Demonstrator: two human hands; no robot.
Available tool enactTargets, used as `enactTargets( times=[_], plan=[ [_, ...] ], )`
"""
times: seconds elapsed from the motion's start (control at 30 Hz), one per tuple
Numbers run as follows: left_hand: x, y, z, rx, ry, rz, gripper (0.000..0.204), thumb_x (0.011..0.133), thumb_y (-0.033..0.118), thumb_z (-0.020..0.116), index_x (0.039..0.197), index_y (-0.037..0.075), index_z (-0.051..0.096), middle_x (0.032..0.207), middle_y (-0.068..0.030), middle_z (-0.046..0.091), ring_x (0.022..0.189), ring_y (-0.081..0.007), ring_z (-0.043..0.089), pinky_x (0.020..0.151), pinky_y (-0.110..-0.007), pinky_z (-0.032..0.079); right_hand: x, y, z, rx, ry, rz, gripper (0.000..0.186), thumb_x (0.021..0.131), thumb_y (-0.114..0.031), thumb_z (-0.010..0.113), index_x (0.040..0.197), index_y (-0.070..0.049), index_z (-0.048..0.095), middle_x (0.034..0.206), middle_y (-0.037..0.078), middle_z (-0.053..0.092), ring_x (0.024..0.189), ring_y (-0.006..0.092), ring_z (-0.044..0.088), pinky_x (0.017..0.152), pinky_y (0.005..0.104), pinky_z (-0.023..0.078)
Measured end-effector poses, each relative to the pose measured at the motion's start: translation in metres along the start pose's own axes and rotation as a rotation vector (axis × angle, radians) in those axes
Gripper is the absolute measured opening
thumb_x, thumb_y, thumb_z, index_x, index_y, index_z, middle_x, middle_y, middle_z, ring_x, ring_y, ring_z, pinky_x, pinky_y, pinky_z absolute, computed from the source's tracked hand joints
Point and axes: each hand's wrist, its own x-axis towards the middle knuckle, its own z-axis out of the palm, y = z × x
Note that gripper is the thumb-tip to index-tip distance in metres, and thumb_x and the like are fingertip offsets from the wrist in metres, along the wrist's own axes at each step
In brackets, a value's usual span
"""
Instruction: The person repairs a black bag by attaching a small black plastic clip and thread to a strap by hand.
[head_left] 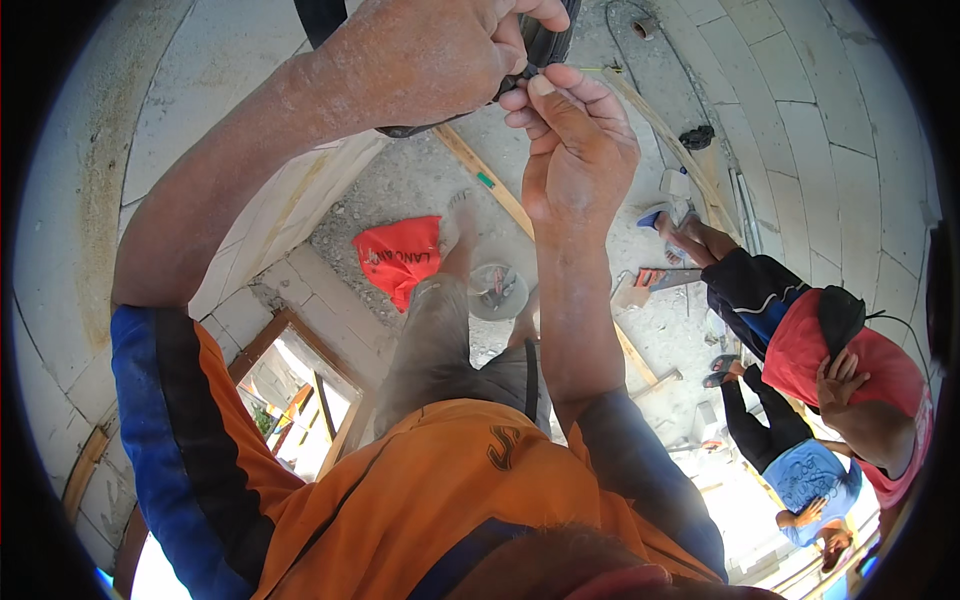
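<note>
My left hand [435, 55] is raised at the top, fingers bent around a black object [540, 42] that is partly hidden behind it. Just right of it, my right hand [568, 150] pinches a small dark piece on that object between thumb and fingertips; its exact shape is too small to tell. The black object continues behind my left wrist and runs out of the top of the view.
Below lie a red cloth bag [385, 250], a bucket [498, 300], long wooden boards [475, 165] and a handsaw [668, 276] on the dusty floor. Block walls [800, 140] surround me. Two people [860, 390] [800, 470] are at the right; a framed opening [260, 350] is lower left.
</note>
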Motion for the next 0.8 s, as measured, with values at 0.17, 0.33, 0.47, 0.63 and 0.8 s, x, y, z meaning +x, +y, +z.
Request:
enactTargets(
  times=[0.17,0.33,0.47,0.63,0.8],
  plan=[
    [0.006,0.000,-0.003,-0.279,-0.137,-0.304,0.035,0.082,0.000,0.064,0.115,-0.012,0.067,0.076,-0.0206,0.073,0.068,-0.0177,0.071,0.068,-0.031,0.056,0.012,-0.009,-0.009,-0.081,-0.113,0.022,0.013,0.090,0.009,0.067,0.103,0.009,0.067,0.090,0.019,0.073,0.074,0.0252,0.074,0.063,0.0287,0.058],
    [0.008,0.022,-0.008,-0.202,-0.051,-0.184,0.033,0.083,-0.003,0.063,0.115,-0.013,0.067,0.078,-0.0188,0.074,0.069,-0.0170,0.071,0.068,-0.030,0.057,0.017,-0.012,-0.016,-0.034,-0.109,0.058,0.015,0.090,0.009,0.066,0.105,0.009,0.066,0.090,0.020,0.073,0.074,0.0264,0.074,0.062,0.0287,0.058],
    [0.011,0.004,-0.010,-0.156,-0.110,-0.102,0.034,0.082,-0.003,0.064,0.114,-0.012,0.067,0.080,-0.0184,0.075,0.072,-0.0184,0.073,0.070,-0.031,0.057,0.018,-0.011,-0.014,0.011,-0.098,0.087,0.015,0.090,0.009,0.065,0.105,0.010,0.066,0.091,0.021,0.073,0.074,0.0267,0.075,0.062,0.0288,0.059],
    [0.015,-0.004,-0.011,-0.153,-0.150,0.002,0.031,0.080,-0.003,0.065,0.110,-0.012,0.068,0.082,-0.0188,0.075,0.073,-0.0199,0.073,0.071,-0.032,0.058,0.018,-0.011,-0.016,0.004,-0.093,0.096,0.014,0.090,0.009,0.066,0.104,0.009,0.066,0.091,0.020,0.073,0.075,0.0263,0.075,0.062,0.0285,0.059],
    [0.014,-0.007,-0.004,-0.197,-0.090,-0.116,0.030,0.079,-0.003,0.064,0.108,-0.009,0.069,0.081,-0.0179,0.074,0.073,-0.0225,0.073,0.070,-0.032,0.057,0.014,-0.009,-0.014,-0.014,-0.095,0.052,0.014,0.091,0.007,0.066,0.104,0.009,0.066,0.091,0.020,0.073,0.075,0.0257,0.074,0.063,0.0287,0.058]
  ],
)
